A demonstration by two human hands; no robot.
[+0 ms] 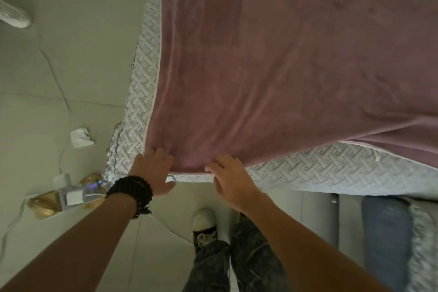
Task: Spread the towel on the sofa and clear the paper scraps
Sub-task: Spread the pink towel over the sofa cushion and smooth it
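The big pink towel [272, 66] lies flat on the white bumpy sofa [308, 168], filling the picture from 12 to 3 o'clock. Both hands press on its near corner at 6 o'clock. The left hand [154, 170], with black beads [132, 189] on its wrist, has flat, spread fingers. The right hand [232, 178] does too. One paper scrap [81, 137] sits on the floor [59, 66] at 9 o'clock.
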